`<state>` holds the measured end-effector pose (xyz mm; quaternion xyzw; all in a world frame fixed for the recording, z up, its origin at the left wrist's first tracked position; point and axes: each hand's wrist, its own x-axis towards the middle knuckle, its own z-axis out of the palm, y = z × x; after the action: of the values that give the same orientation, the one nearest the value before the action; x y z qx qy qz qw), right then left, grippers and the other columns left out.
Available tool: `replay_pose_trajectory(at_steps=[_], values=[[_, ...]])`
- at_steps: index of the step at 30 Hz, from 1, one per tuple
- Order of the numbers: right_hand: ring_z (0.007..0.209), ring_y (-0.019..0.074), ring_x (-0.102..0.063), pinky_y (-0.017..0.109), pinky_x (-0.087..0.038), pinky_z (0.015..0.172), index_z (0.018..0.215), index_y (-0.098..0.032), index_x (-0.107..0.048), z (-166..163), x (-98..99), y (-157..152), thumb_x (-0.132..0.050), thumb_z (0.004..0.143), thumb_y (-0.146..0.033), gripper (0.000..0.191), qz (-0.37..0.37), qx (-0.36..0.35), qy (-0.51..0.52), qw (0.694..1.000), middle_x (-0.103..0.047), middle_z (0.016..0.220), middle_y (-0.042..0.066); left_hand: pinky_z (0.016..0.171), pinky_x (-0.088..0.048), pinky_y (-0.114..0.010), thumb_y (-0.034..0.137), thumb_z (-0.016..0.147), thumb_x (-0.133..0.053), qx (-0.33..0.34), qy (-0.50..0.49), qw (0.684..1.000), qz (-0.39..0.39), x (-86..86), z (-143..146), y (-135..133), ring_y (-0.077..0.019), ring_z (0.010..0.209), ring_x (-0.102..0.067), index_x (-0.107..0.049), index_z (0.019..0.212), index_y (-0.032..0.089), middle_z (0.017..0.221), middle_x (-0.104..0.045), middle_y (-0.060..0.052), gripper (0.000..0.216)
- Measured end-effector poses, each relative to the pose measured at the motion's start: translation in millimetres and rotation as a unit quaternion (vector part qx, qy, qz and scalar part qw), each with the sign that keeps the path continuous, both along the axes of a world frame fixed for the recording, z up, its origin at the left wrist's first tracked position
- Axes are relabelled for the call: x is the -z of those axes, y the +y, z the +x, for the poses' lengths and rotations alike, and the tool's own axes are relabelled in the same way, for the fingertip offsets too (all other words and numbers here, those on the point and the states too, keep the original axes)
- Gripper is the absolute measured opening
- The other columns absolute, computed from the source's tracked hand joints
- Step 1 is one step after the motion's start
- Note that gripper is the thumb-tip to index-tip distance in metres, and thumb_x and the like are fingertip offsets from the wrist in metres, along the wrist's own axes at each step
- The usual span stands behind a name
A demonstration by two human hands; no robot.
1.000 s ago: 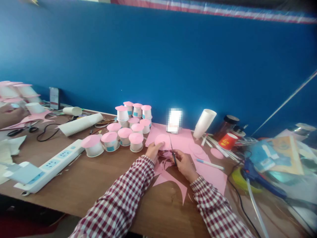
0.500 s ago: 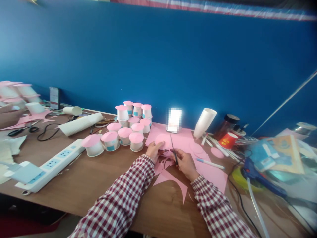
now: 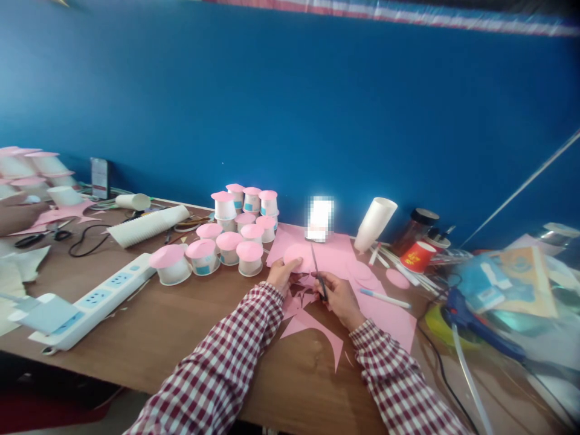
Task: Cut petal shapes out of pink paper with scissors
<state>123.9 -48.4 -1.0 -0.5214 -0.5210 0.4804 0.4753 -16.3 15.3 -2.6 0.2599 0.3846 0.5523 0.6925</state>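
Between thumb and fingers, my left hand [image 3: 281, 273] pinches a round piece of pink paper [image 3: 296, 255] by its lower edge. My right hand [image 3: 341, 299] is closed round the handles of a pair of scissors [image 3: 322, 285], whose blades point away from me beside the paper's right edge. Below the hands lie pink offcuts [image 3: 312, 329] with curved cut edges. Large pink sheets [image 3: 389, 326] spread under and to the right of my hands, with pink discs [image 3: 362, 270] and a marker [image 3: 385, 298] on top.
Paper cups topped with pink discs [image 3: 229, 241] stand at left, near a power strip [image 3: 97, 299] and a stack of cups [image 3: 149, 226]. A glue gun [image 3: 480, 332] and a red cup [image 3: 417, 257] are right. Another person's hand [image 3: 20, 214] shows far left.
Almost nothing differs. Both hands keep their places with the paper and the scissors; the other person's hand at far left has shifted slightly.
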Motion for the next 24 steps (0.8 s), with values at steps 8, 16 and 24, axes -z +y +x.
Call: replay_pose_trajectory(at_steps=[8, 16, 24], values=[[0.054, 0.0104, -0.054, 0.017, -0.035, 0.038, 0.100, -0.016, -0.061, 0.4, 1.6, 1.0, -0.062, 0.074, -0.036, 0.033, -0.001, -0.006, 0.011, 1.000, -0.059, 0.067, 0.000, 0.044, -0.050, -0.017, 0.016, 0.067, -0.072, 0.004, 0.001, 1.000, 0.006, 2.5, 0.1, 1.8, -0.0087, 0.053, -0.057, -0.062, 0.077, 0.008, 0.069, -0.062, -0.004, 0.017], [0.053, 0.0109, -0.054, 0.016, -0.031, 0.033, 0.101, -0.016, -0.062, -0.1, -1.5, -0.8, -0.059, 0.076, -0.037, 0.034, 0.002, -0.004, -0.018, 1.000, -0.060, 0.068, 0.001, 0.044, -0.051, -0.017, 0.015, 0.068, -0.071, 0.005, 0.001, 1.000, 0.006, 1.1, -0.2, 0.9, -0.0086, 0.052, -0.057, -0.061, 0.075, 0.008, 0.066, -0.061, -0.003, 0.014], [0.052, 0.0113, -0.054, 0.017, -0.032, 0.034, 0.101, -0.016, -0.063, -0.6, -3.0, -1.0, -0.059, 0.075, -0.034, 0.032, 0.007, -0.005, -0.017, 1.000, -0.060, 0.067, 0.001, 0.044, -0.050, -0.017, 0.018, 0.064, -0.074, 0.001, 0.016, 1.000, 0.003, 2.1, 1.0, 0.4, -0.0086, 0.052, -0.056, -0.062, 0.073, 0.008, 0.065, -0.060, -0.003, 0.018]])
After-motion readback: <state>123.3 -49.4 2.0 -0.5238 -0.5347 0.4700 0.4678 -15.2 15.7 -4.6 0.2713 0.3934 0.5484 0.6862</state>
